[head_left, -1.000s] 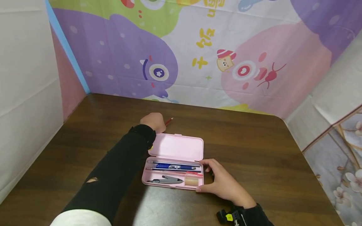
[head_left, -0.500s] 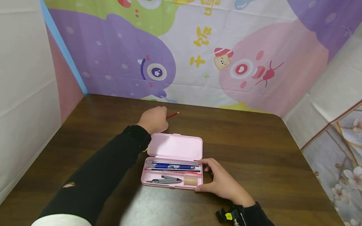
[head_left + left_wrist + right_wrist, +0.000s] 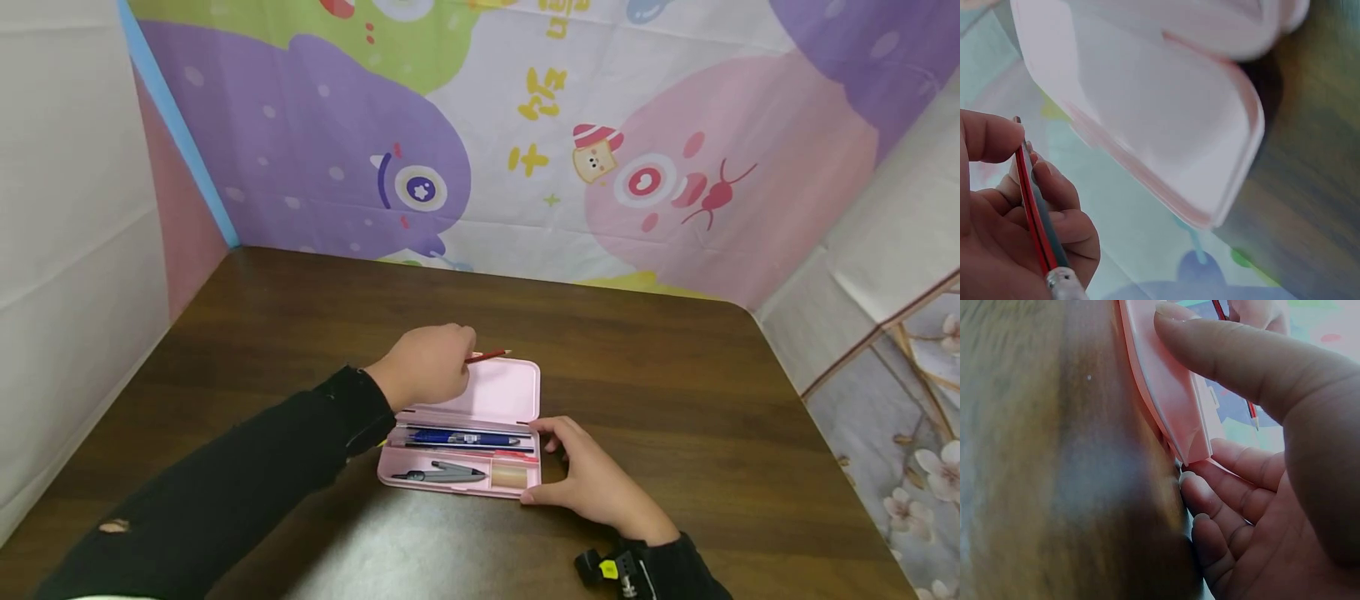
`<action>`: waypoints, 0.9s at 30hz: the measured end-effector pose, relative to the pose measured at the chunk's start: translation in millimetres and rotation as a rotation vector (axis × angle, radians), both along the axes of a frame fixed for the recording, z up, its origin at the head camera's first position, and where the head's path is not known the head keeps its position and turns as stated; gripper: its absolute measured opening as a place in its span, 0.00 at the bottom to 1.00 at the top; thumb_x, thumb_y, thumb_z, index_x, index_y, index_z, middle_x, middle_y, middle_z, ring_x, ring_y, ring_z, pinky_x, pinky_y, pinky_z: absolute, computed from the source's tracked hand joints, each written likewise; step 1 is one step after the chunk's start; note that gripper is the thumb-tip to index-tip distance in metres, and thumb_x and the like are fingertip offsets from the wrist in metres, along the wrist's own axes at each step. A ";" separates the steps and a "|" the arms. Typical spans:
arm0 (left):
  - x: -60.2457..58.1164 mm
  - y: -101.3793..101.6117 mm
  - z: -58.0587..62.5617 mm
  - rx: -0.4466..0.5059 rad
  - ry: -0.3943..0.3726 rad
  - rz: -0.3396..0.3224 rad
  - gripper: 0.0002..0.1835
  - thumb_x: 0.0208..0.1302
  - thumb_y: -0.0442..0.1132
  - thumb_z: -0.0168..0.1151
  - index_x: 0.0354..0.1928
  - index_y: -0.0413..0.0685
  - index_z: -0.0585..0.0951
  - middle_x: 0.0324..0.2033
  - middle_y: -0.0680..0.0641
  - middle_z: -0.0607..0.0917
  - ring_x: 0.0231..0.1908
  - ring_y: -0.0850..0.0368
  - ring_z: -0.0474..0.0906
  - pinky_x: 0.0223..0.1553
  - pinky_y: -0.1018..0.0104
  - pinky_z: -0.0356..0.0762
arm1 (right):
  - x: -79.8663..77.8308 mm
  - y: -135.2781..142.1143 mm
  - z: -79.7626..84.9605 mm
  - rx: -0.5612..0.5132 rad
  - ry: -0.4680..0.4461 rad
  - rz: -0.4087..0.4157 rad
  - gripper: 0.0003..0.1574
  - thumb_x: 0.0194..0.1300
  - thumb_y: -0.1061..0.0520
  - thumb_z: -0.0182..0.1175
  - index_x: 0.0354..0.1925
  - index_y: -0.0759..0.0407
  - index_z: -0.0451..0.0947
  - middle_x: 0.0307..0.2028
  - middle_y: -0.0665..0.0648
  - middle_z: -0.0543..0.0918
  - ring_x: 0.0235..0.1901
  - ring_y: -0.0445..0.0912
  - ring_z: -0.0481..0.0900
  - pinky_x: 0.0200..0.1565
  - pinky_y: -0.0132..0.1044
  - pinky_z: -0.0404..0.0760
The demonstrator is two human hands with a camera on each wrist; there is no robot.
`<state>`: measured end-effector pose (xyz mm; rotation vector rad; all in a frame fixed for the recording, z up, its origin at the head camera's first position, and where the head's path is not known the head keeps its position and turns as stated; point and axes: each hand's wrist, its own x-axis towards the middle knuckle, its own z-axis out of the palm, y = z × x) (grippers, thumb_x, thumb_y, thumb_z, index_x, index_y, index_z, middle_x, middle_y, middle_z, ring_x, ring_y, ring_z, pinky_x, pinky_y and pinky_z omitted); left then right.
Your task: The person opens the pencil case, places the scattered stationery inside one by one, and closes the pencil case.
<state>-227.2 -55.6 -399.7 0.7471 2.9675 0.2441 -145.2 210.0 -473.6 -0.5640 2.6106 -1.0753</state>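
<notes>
In the head view my left hand (image 3: 429, 363) is over the raised lid of a pink pencil case (image 3: 506, 392), pinching a red-and-black pencil (image 3: 489, 356) whose sharpened tip points right. Up close in the left wrist view, thumb and fingers close round the pencil (image 3: 1034, 209). The open case lies on the table, lid folded back. My right hand (image 3: 592, 479) grips its right end, thumb at the near corner and fingers at the far side. Inside lie a blue pen (image 3: 461, 437), a grey drawing compass (image 3: 442, 473) and a tan block (image 3: 510, 477), with several slim pencils beside the pen.
The case lies on a brown wooden table (image 3: 660, 367). A cartoon-printed cloth (image 3: 525, 217) stands along the back edge, with a white panel (image 3: 75, 250) at the left and a floral panel (image 3: 911, 467) at the right.
My left hand first moves right at the back of the table, then comes toward me over the lid, carrying the pencil. My right hand stays at the case's right end.
</notes>
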 end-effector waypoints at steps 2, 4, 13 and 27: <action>7.3 3.1 -0.4 -0.016 -0.007 -0.030 0.09 0.62 0.44 0.58 0.41 0.50 0.77 0.32 0.53 0.80 0.31 0.60 0.75 0.39 0.62 0.79 | 0.3 0.5 0.3 0.000 -0.003 -0.003 0.54 0.41 0.33 0.76 0.63 0.47 0.67 0.47 0.47 0.71 0.47 0.44 0.67 0.49 0.44 0.71; 14.5 5.4 -0.4 -0.025 -0.012 -0.056 0.10 0.62 0.44 0.58 0.42 0.50 0.76 0.33 0.53 0.80 0.31 0.60 0.75 0.39 0.61 0.79 | 0.3 0.5 1.0 -0.002 -0.004 -0.003 0.54 0.41 0.34 0.76 0.63 0.47 0.67 0.47 0.47 0.71 0.47 0.44 0.68 0.49 0.44 0.71; 36.8 5.0 -8.0 -0.057 0.012 -0.163 0.07 0.61 0.44 0.57 0.39 0.51 0.75 0.30 0.54 0.79 0.31 0.60 0.77 0.39 0.60 0.79 | -0.8 -1.1 3.3 -0.010 0.001 -0.004 0.55 0.40 0.34 0.77 0.63 0.50 0.67 0.48 0.46 0.71 0.47 0.43 0.68 0.50 0.44 0.71; 56.7 14.0 -18.3 -0.092 0.040 -0.270 0.13 0.62 0.45 0.60 0.45 0.49 0.76 0.35 0.53 0.80 0.35 0.59 0.77 0.41 0.59 0.80 | -0.9 -2.2 3.2 -0.010 -0.006 -0.004 0.53 0.41 0.36 0.78 0.62 0.47 0.68 0.49 0.46 0.71 0.47 0.43 0.68 0.50 0.43 0.71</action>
